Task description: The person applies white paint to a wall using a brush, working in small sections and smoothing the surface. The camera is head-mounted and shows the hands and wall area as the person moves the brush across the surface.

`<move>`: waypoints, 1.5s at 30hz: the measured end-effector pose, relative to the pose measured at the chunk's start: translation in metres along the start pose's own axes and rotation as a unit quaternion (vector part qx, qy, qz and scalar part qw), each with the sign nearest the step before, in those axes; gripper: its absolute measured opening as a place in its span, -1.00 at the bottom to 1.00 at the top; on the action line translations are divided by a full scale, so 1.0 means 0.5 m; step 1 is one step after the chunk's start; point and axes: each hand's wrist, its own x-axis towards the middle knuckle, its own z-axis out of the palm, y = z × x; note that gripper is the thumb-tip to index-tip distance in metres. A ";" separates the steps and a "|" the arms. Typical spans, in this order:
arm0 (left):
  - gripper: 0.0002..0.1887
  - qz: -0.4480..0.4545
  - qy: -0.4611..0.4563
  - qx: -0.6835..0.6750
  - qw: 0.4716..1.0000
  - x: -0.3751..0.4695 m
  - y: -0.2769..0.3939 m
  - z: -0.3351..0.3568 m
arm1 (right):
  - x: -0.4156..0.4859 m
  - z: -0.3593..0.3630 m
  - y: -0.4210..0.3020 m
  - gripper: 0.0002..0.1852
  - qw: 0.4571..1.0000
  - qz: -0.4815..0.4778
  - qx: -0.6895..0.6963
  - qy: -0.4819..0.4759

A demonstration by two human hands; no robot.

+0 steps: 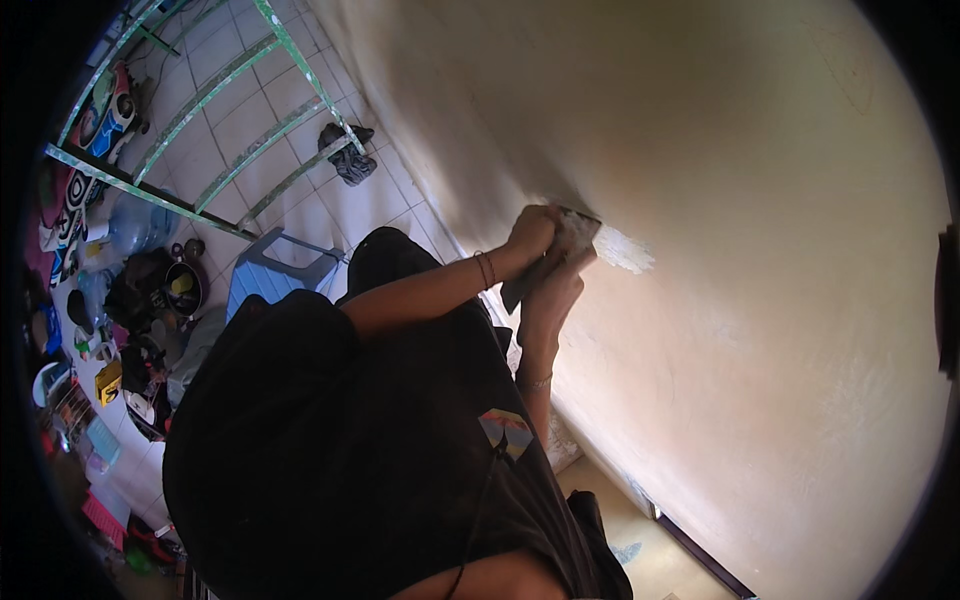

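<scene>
My left hand [534,231], with dark bands at the wrist, is closed on a flat, putty-smeared scraper [579,231] held against the wall. Just below it, my right hand [556,291] grips the dark lower part of the flat tooling, its fingers close behind the smeared face. Whether this is one blade or two overlapping ones, I cannot tell. Beside the scraper's edge, a whitish patch of putty [628,251] marks the beige wall [750,225]. Parts of both handholds are hidden by the fingers.
A green, paint-spattered metal ladder-like frame [232,161] stands on the tiled floor [300,214]. Near my knee is a blue plastic stool [281,274]. A black plastic bag [351,161] lies by the wall. A large water bottle [142,223], a pan [184,289] and household clutter fill the left.
</scene>
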 end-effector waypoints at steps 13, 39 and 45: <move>-0.57 0.070 0.025 0.077 0.994 0.020 -0.027 0.003 | -0.005 0.006 0.004 -0.69 1.000 0.019 0.001 0.019; -0.61 0.057 -0.014 -0.061 0.996 -0.004 -0.007 0.003 | 0.010 0.005 -0.007 -0.73 1.000 0.010 0.028 -0.001; -0.60 0.038 -0.004 -0.060 0.997 0.004 -0.030 0.003 | 0.009 0.016 -0.007 -0.78 0.999 0.030 -0.010 -0.020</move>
